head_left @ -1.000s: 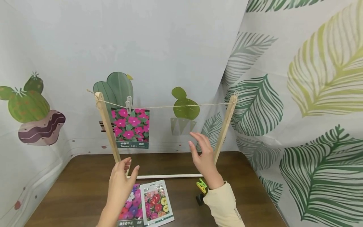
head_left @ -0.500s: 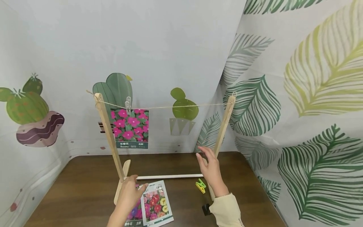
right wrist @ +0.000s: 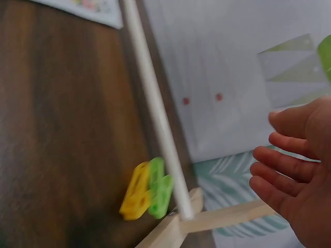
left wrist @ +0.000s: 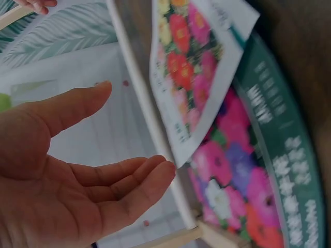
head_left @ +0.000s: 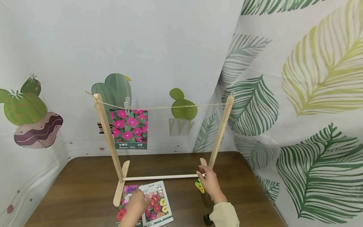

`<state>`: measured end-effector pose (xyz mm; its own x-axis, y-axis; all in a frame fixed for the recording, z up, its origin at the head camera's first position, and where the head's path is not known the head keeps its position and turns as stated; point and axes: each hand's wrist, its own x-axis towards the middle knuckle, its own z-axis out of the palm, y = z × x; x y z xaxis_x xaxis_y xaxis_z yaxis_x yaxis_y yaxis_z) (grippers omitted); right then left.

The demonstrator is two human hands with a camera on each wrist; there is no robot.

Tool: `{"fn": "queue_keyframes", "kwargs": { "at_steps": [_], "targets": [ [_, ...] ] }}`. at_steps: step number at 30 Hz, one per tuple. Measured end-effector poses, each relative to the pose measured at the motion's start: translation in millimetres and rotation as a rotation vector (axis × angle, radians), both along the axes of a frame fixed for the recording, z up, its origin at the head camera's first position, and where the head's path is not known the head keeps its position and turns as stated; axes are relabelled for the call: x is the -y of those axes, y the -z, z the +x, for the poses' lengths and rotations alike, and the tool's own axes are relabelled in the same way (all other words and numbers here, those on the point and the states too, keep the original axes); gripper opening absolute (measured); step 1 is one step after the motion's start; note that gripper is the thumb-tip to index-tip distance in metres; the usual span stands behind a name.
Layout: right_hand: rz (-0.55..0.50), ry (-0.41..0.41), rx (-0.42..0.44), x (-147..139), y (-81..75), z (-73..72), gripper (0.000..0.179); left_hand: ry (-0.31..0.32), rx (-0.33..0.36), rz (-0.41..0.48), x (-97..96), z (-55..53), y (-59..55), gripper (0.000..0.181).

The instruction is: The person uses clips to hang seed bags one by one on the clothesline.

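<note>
My left hand (head_left: pixel 136 204) hovers over two seed packets on the table, its fingers loosely bent with nothing between them in the left wrist view. The white-bordered packet (head_left: pixel 158 206) partly overlaps the pink and purple flower packet (left wrist: pixel 240 168). My right hand (head_left: pixel 211 183) is above the table beside a yellow clothespin (right wrist: pixel 135 194) and a green clothespin (right wrist: pixel 161 191). Its fingers are relaxed, holding nothing. A third seed packet (head_left: pixel 130 127) with pink flowers hangs from the string (head_left: pixel 167 107), held by a white clip (head_left: pixel 127 105).
A wooden frame stands on the brown table (head_left: pixel 82 189), with a left post (head_left: pixel 109 138), a right post (head_left: pixel 221 132) and a white crossbar (head_left: pixel 161 177) low between them. A small black object (head_left: pixel 208 220) lies by the right sleeve. Patterned cloth (head_left: pixel 181 47) hangs behind.
Both hands have come down from in front of the frame: the left downward and rightward over the packets, the right down to beside the clothespins. The hanging packet stays in place.
</note>
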<state>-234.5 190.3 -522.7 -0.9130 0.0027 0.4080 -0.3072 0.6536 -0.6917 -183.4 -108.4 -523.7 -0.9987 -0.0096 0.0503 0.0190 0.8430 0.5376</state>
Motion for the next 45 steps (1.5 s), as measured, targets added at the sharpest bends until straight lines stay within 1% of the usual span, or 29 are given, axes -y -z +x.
{"fn": "queue_keyframes", "kwargs": {
  "at_steps": [3,7,10,13,16,21,23,30,35,37,39,41,45],
  "targets": [
    [0.042,0.005,0.041,0,7.5,2.7,0.027,0.012,0.028,0.012,-1.9,2.9,7.6,0.035],
    [0.082,0.004,0.090,1,14.0,3.6,0.028,0.012,0.050,0.026,-2.8,4.3,16.0,0.033],
    [0.100,-0.010,0.129,0,19.7,1.2,0.030,-0.007,0.064,0.012,-4.3,2.3,21.5,0.037],
    [0.115,-0.030,0.161,-2,26.4,-2.5,0.032,-0.021,0.072,-0.029,-6.6,0.3,24.5,0.048],
    [0.138,-0.030,0.152,-2,32.0,-6.3,0.033,-0.019,0.053,-0.106,-9.7,-1.3,26.1,0.055],
    [0.219,0.020,0.109,-1,42.7,-11.5,0.030,-0.051,0.036,-0.192,-15.0,-3.4,31.4,0.065],
    [0.243,0.034,0.104,-1,46.7,-13.2,0.029,-0.072,0.032,-0.197,-15.7,-4.0,33.6,0.068],
    [0.267,0.047,0.091,-1,53.1,-17.6,0.029,-0.089,-0.002,-0.252,-18.8,-4.0,36.0,0.069],
    [0.275,0.045,0.077,0,54.2,-20.6,0.028,-0.107,0.015,-0.296,-22.0,-4.6,35.5,0.068],
    [0.276,0.048,0.080,0,54.2,-21.9,0.028,-0.114,0.030,-0.308,-23.0,-5.5,36.2,0.069],
    [0.279,0.055,0.082,1,54.1,-23.3,0.029,-0.117,0.029,-0.321,-23.6,-6.4,37.8,0.070],
    [0.285,0.065,0.086,2,54.4,-24.3,0.030,-0.122,0.021,-0.323,-23.9,-7.0,39.8,0.072],
    [0.312,0.076,0.081,3,54.4,-24.7,0.028,-0.129,-0.026,-0.344,-23.9,-7.2,44.7,0.073]
  ]
}}
